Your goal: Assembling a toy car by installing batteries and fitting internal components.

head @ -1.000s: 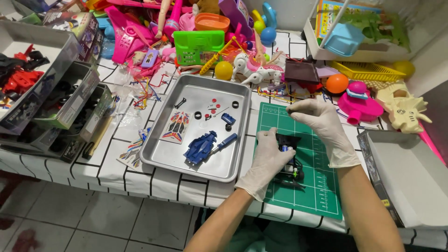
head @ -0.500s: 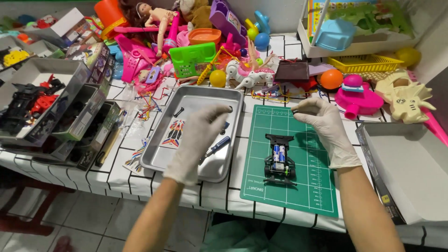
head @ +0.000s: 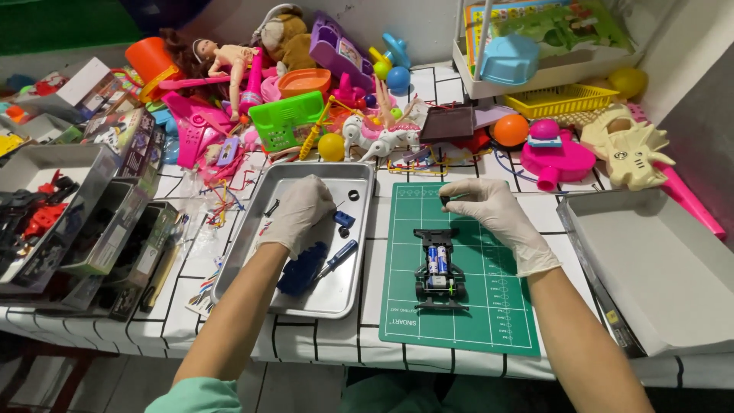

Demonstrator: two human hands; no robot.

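A black toy car chassis (head: 436, 268) with two batteries in it lies on the green cutting mat (head: 489, 321). My right hand (head: 489, 210), in a white glove, hovers just above and behind the chassis and pinches a small dark part between thumb and forefinger. My left hand (head: 300, 213), also gloved, reaches down into the metal tray (head: 252, 229), fingers curled over small parts. In the tray lie a blue car body (head: 302, 269), a blue-handled screwdriver (head: 336, 258), a small blue piece (head: 344, 219) and a black ring (head: 353, 195). Whether the left hand grips anything is hidden.
A heap of colourful plastic toys (head: 306, 99) fills the back of the table. Dark parts boxes (head: 84, 222) stand at the left. An open grey box (head: 657, 268) sits at the right, a white shelf (head: 535, 53) with a yellow basket (head: 562, 99) behind it.
My left hand left the chassis on the mat and moved left into the metal tray. My right hand stayed above the mat, still pinching the small part.
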